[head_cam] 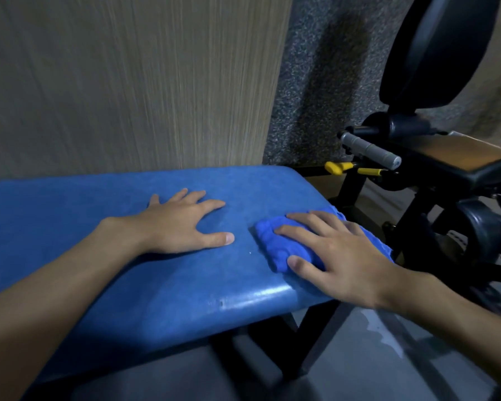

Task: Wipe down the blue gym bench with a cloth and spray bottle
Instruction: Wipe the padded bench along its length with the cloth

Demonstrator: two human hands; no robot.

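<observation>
The blue padded gym bench runs across the lower half of the view, its right end rounded. A bunched blue cloth lies on the pad close to that right end. My right hand presses flat on the cloth with fingers spread, thumb at the near side. My left hand rests palm down on the bare pad to the left of the cloth, fingers splayed, a short gap from it. No spray bottle is in view.
A wood-grain wall panel stands right behind the bench. To the right is a black exercise machine with a grey handle, yellow levers and a round black pad. Grey floor lies below.
</observation>
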